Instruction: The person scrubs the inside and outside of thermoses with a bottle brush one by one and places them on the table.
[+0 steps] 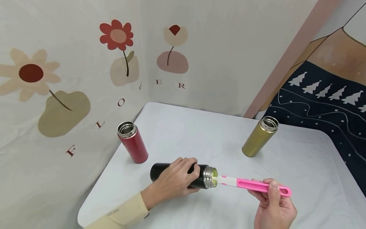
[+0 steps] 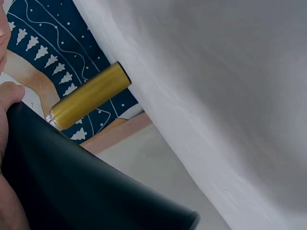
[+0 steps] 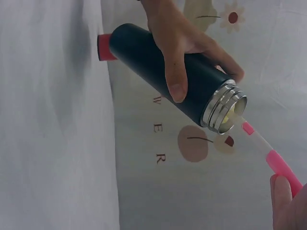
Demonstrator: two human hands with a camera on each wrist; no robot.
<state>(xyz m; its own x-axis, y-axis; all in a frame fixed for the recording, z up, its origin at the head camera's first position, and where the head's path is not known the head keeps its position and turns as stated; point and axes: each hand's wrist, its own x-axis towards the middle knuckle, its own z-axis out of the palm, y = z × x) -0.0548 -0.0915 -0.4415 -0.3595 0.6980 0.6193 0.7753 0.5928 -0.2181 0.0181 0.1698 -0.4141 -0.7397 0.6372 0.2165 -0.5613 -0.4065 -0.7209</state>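
Observation:
My left hand (image 1: 177, 176) grips a black thermos bottle (image 1: 157, 171) round its body, holding it on its side with the steel mouth turned right. In the right wrist view the bottle (image 3: 144, 57) looks dark blue-green, and its threaded neck (image 3: 223, 108) is uncovered. A bottle brush (image 1: 248, 184) with a pink and white handle reaches into the mouth; yellowish-green sponge shows just inside, and the rest of its head is hidden. My right hand (image 1: 274, 203) pinches the pink handle near its looped end, thumb on top.
A red bottle (image 1: 134, 144) stands uncapped at the left of the white table (image 1: 188, 127). Farther right is an uncapped gold bottle (image 1: 258, 138). Behind the table hangs a light cloth wall (image 1: 217, 63) printed with flowers, and a navy tree-patterned cloth (image 1: 320, 108) lies beyond the right edge.

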